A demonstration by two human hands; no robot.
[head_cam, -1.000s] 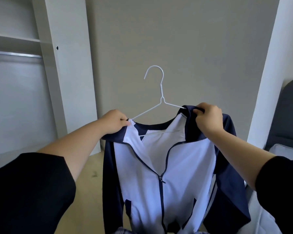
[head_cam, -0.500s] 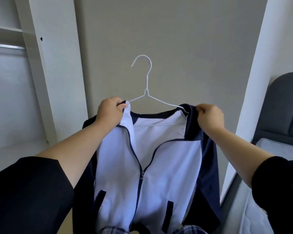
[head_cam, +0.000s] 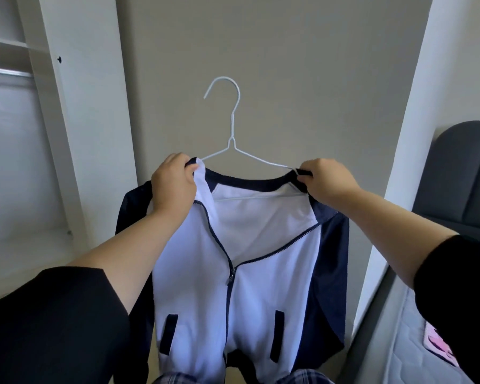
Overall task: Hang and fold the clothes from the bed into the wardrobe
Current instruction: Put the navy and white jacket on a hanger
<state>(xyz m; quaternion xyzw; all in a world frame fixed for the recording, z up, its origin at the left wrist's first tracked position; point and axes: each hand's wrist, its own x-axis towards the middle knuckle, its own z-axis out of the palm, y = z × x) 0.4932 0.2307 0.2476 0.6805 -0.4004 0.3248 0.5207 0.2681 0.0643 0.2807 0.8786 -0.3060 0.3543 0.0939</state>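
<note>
Closest to the camera, two black sleeves [head_cam: 53,322] frame the view, with a strip of plaid cloth [head_cam: 175,378] at the bottom edge. Just beyond hangs a white zip-front jacket with navy sleeves, collar and pocket trims [head_cam: 261,286]. It is held up in the air between both forearms, its zip open from the collar to about mid-chest.

The left hand [head_cam: 173,187] grips the left end of the jacket's collar, fingers curled over the fabric with the thumb on the white lining. The right hand [head_cam: 329,181] pinches the right end of the collar. That side's wire runs up to its fingertips, though I cannot tell whether they clasp it too.

A thin white wire hanger [head_cam: 232,126] sits inside the jacket's neck, its shoulders slipping under the collar beside each hand. Its hook stands upright above and between the hands, catching on nothing.

Behind is a plain grey wall [head_cam: 288,65]. The white open wardrobe [head_cam: 81,106] with a metal rail [head_cam: 6,72] stands to the left. A dark grey padded headboard [head_cam: 466,173] and pale mattress [head_cam: 416,356] lie to the right.
</note>
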